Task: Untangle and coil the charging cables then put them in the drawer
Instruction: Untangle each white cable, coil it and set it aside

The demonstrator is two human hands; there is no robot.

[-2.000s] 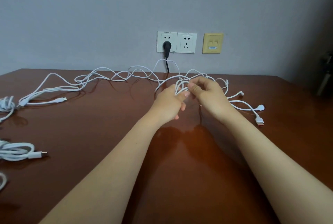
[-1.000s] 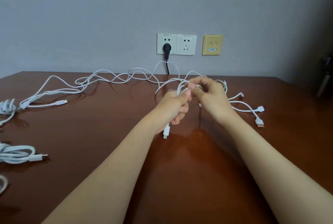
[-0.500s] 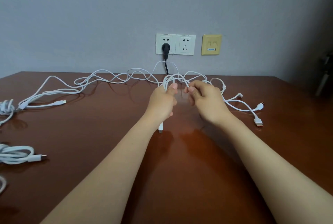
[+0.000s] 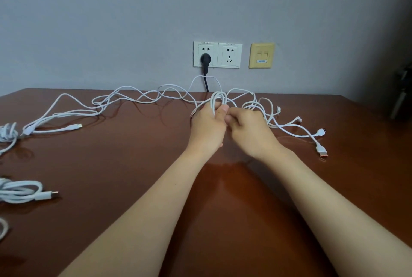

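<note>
A coil (image 4: 21, 192) lies at the left edge of the table (image 4: 138, 165). Tangled cables (image 4: 133, 98) span the far side. The left hand (image 4: 208, 127) grips upright loops (image 4: 218, 98). The right hand (image 4: 249, 134), touching it, pinches a strand. Connectors (image 4: 322, 152) lie rightmost.

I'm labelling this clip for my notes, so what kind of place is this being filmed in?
Probably an office or study: a polished wooden table against a plain grey wall, twin power sockets and a yellowed data-port plate just above it, and white charging cables strewn across it.
</note>
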